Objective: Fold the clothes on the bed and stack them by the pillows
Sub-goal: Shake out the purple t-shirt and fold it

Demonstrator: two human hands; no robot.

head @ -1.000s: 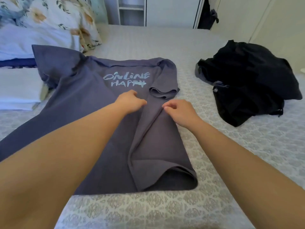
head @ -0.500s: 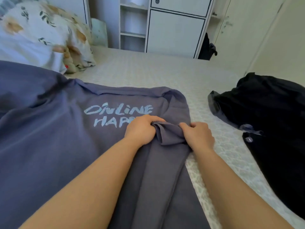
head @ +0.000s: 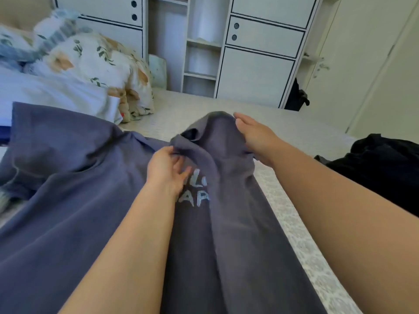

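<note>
While spread across the bed (head: 301, 236), grey-blue shirt (head: 74, 177), sleeve pinched by left hand (head: 166, 171), gripped by right hand (head: 255, 137).

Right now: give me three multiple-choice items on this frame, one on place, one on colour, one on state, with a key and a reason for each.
1. Where is the black clothes pile? A left of the shirt; B right of the shirt; C on the pillow.
2. The shirt being folded is: A red; B white; C grey-blue.
3. The shirt's sleeve is: A lifted off the bed; B flat; C in the cupboard.

B: it lies at the right edge.
C: grey-blue cloth with pale lettering.
A: the left hand pinches it and the right hand holds it raised.
</note>
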